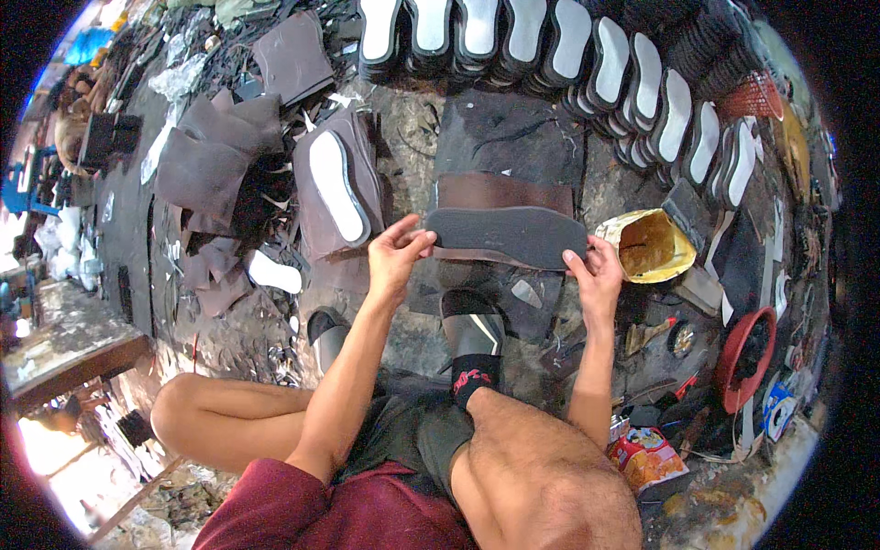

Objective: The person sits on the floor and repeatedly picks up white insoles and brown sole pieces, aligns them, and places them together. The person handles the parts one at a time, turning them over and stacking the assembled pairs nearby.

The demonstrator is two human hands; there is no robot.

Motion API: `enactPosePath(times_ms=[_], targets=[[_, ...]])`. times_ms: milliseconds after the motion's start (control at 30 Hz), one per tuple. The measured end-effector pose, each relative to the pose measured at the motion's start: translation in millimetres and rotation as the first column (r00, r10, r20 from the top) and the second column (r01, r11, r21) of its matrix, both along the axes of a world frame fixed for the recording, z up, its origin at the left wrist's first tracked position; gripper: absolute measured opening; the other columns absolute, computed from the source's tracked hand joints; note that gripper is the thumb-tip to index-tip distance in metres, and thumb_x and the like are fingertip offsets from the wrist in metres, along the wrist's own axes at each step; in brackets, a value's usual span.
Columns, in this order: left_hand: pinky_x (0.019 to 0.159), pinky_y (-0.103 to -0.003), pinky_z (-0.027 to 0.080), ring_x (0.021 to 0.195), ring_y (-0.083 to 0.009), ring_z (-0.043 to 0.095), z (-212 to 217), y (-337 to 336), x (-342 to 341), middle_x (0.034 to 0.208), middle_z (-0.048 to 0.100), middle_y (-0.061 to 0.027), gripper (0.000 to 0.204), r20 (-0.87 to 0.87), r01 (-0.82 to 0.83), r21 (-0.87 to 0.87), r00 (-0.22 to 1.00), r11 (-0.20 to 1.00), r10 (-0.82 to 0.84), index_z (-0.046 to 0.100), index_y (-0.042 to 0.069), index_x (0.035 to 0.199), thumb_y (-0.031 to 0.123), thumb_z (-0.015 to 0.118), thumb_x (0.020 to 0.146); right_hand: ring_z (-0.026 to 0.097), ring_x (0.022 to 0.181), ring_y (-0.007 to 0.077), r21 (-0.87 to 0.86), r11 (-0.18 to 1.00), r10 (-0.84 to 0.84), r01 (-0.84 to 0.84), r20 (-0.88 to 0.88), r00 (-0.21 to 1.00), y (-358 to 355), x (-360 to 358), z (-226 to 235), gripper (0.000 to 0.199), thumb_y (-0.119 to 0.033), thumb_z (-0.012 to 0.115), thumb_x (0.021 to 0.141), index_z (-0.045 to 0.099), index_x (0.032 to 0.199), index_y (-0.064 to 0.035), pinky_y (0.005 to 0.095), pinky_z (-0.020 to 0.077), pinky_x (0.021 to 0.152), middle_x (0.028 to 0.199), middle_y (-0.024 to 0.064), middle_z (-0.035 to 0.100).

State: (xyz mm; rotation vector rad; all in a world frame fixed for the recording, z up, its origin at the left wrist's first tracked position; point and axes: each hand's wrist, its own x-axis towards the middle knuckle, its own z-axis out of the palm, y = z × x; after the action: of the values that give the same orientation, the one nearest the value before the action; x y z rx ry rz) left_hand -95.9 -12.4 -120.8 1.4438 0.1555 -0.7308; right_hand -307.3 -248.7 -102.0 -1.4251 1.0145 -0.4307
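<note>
I hold a dark grey shoe sole (pixel 506 236) flat and crosswise in front of me. My left hand (pixel 396 249) grips its left end and my right hand (pixel 596 268) pinches its right end. Under the sole lies a brown leather sheet (pixel 504 191) on a dark work surface. Below my hands, my foot in a black sock (pixel 475 378) and a grey sandal (pixel 472 325) rests on the ground.
A white-topped sole (pixel 337 185) lies on a brown leather piece to the left. Several white-topped soles (pixel 587 55) stand in a curved row at the back. An open yellow glue tin (pixel 649 244) sits right of my hand. A red ring (pixel 744 357) lies lower right; leather scraps (pixel 211 165) are piled left.
</note>
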Motion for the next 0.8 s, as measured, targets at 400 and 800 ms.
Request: enactPosePath(times_ms=[400,800], targets=[[0.075,-0.027,0.052,0.080,-0.0128,0.066,-63.6,1.7,-27.5,0.098,0.074,-0.0111,0.038,0.306,0.113,0.490,0.906,0.864,-0.292,0.072,-0.001,0.114,0.020,0.079,0.083,0.065,0.087,0.0111,0.078,0.991,-0.105,0.107,-0.031,0.994,8.0,-3.9,-70.9,0.052,-0.005,0.072,0.088,0.055,0.137,-0.0022,0.0253,0.0525,0.068,0.105,0.0061,0.071],[0.080,-0.039,0.053,0.089,-0.0284,0.065,-57.5,-11.0,-27.2,0.099,0.067,-0.0133,0.036,0.536,0.101,0.624,0.666,0.775,-0.519,0.072,0.008,0.113,0.015,0.077,0.078,0.064,0.079,0.0131,-0.219,0.968,-0.160,0.125,-0.146,0.976,9.4,-3.2,-78.2,0.050,-0.006,0.078,0.081,0.064,0.129,-0.0070,0.0253,0.0526,0.067,0.111,0.0083,0.066]])
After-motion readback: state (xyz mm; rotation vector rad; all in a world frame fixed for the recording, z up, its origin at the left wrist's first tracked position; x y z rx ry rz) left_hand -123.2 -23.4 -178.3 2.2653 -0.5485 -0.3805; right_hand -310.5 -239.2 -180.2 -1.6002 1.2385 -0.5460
